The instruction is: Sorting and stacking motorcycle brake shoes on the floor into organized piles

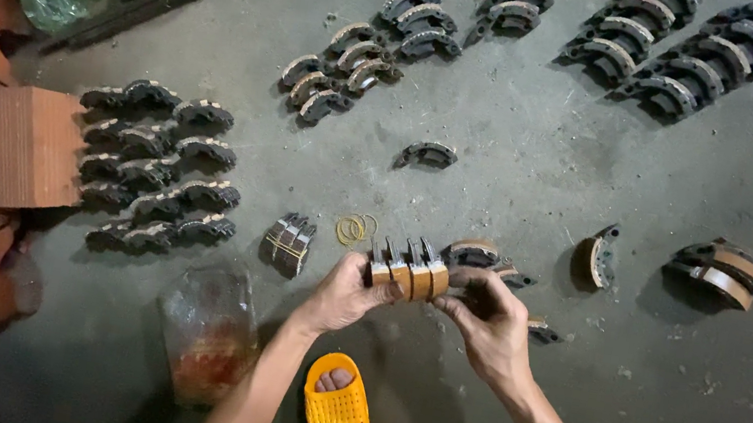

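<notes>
Yellow sandals [338, 415] sat closest, at six o'clock, on the grey floor [545, 168]. Just above them, both hands met at centre frame: the left hand [341, 294] and right hand [486, 321] each had their grip clamped on opposite ends of a row of brake shoes [407, 271], held edge-up off the floor. Yellow rubber bands [354, 229] lay just beyond at twelve o'clock of the hands, a banded bundle [289, 243] at nine o'clock. Dark shoes in rows [157, 169] lay further toward nine o'clock; more rows [684, 49] lay at one o'clock. A plastic bag [210, 328] rested at seven o'clock beside the left forearm.
</notes>
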